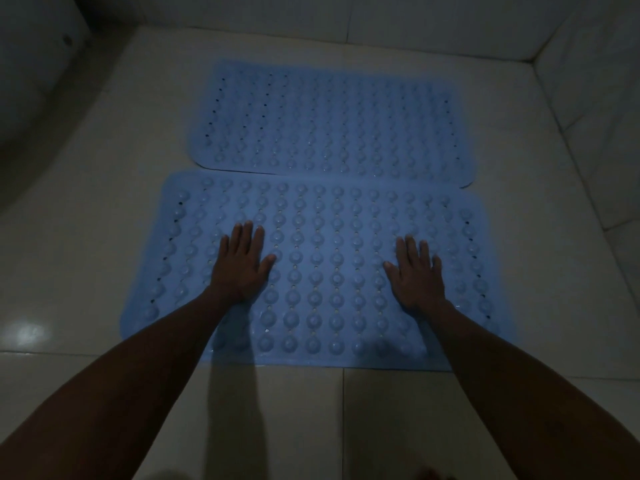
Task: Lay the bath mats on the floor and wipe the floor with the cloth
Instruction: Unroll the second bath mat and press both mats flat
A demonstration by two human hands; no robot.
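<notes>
A dim tiled floor (104,209) of pale squares is stretching to white walls (450,26) at the back and right, with a curved white fixture (38,81) sitting at the far left. Two blue bath mats are lying flat on the tiles, long sides running left to right, their bumpy suction-cup faces turned up. The far mat (329,123) is lying nearer the back wall; the near mat (322,278) is lying just in front of it, its back edge slightly overlapping the far mat's front edge. The left hand (240,268) is pressing palm-down on the left half of the near mat, its grip wide, fingers straight and holding nothing. The right hand (417,278) is pressing palm-down on the right half, grip equally wide, fingers spread flat. Both forearms are reaching in from the bottom corners.
</notes>
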